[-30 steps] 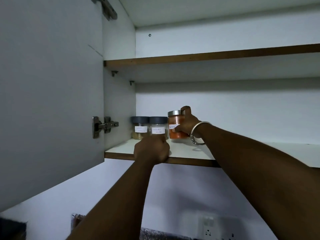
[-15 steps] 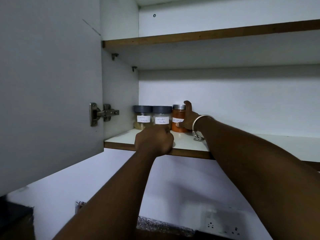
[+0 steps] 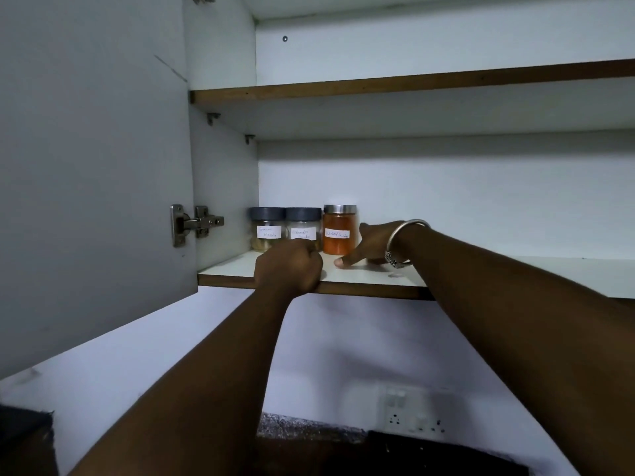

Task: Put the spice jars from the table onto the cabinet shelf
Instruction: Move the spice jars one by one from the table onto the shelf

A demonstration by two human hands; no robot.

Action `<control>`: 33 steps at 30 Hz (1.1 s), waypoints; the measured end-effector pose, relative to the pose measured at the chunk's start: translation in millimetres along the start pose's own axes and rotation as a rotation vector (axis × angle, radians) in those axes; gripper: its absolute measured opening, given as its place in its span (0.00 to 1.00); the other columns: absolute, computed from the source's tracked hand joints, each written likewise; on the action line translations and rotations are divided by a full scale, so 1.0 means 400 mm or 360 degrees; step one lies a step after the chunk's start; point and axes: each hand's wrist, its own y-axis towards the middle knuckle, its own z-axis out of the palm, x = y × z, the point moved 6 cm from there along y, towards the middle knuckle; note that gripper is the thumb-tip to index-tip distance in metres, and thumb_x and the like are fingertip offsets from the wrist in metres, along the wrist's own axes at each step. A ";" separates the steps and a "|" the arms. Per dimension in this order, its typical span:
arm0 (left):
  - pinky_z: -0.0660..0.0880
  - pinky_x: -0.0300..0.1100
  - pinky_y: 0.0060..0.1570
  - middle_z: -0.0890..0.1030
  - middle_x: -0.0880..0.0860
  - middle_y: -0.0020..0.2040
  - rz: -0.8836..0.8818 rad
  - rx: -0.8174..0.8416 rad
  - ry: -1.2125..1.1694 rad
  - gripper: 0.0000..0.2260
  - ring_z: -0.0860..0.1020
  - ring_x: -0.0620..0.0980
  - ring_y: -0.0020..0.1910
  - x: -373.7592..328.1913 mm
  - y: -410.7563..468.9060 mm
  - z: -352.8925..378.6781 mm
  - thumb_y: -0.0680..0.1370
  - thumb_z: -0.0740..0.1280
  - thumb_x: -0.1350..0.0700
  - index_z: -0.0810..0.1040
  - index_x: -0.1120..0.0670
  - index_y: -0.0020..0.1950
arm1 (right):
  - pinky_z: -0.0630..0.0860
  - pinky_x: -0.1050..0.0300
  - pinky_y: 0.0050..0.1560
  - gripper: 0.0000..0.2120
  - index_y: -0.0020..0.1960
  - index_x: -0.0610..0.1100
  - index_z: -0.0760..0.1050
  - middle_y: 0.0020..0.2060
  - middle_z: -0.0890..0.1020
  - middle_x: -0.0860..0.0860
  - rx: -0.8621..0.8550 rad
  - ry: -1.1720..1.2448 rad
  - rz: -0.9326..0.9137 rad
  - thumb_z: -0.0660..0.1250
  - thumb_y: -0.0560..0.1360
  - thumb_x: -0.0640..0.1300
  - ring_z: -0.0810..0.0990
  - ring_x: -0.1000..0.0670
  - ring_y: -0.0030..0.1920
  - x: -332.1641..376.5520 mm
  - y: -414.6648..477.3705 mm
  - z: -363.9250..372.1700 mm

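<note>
**Spice jars (image 3: 303, 218) in a row on the cabinet shelf (image 3: 378, 274), both hands near**

Three stand upright at the shelf's back left. The orange jar (image 3: 338, 243) is just left of the right hand (image 3: 372, 243), not touching it. That hand lies loose, fingers straight, one fingertip on the shelf. The left hand (image 3: 288, 267) is a fist at the shelf edge, directly before the middle jar (image 3: 302, 231), gripping nothing visible and hiding its base. Labels (image 3: 336, 234) are unreadable.

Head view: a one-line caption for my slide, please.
Three spice jars on the cabinet shelf; right hand beside the orange jar, left hand curled.
</note>
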 end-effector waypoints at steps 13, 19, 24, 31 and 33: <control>0.73 0.36 0.57 0.83 0.59 0.54 0.0546 -0.0187 -0.0874 0.14 0.79 0.53 0.55 -0.132 -0.410 -0.022 0.77 0.59 0.67 0.81 0.64 0.57 | 0.75 0.45 0.62 0.32 0.71 0.41 0.71 0.64 0.80 0.43 -0.0697 0.0028 -0.0734 0.71 0.73 0.57 0.79 0.41 0.63 0.059 -0.521 0.337; 0.74 0.37 0.58 0.84 0.56 0.55 0.0102 0.0167 -0.1076 0.09 0.81 0.49 0.55 0.028 -0.946 0.249 0.81 0.63 0.64 0.81 0.61 0.58 | 0.79 0.49 0.55 0.24 0.64 0.37 0.77 0.56 0.83 0.40 -0.0318 0.0628 -0.0500 0.72 0.70 0.44 0.83 0.41 0.56 -0.070 -0.758 0.860; 0.78 0.50 0.46 0.84 0.58 0.44 -0.0830 0.0597 -0.0726 0.04 0.83 0.58 0.46 0.253 -1.384 0.448 0.78 0.68 0.62 0.82 0.59 0.45 | 0.80 0.44 0.57 0.16 0.57 0.40 0.80 0.50 0.84 0.45 0.0229 0.0931 0.0203 0.75 0.76 0.49 0.83 0.46 0.51 -0.194 -0.918 1.270; 0.81 0.46 0.42 0.86 0.58 0.42 -0.1944 0.1063 -0.1173 0.07 0.81 0.60 0.45 0.298 -1.697 0.543 0.84 0.65 0.61 0.78 0.65 0.54 | 0.75 0.44 0.60 0.17 0.66 0.50 0.70 0.60 0.76 0.46 0.1026 0.1655 0.1227 0.59 0.83 0.59 0.78 0.42 0.59 -0.209 -1.079 1.566; 0.79 0.49 0.47 0.80 0.57 0.47 -0.1908 0.1097 -0.1304 0.07 0.78 0.56 0.47 0.274 -1.699 0.552 0.85 0.61 0.62 0.74 0.63 0.61 | 0.74 0.43 0.63 0.15 0.68 0.52 0.67 0.63 0.76 0.47 0.1025 0.1754 0.1249 0.59 0.84 0.56 0.79 0.41 0.60 -0.203 -1.090 1.597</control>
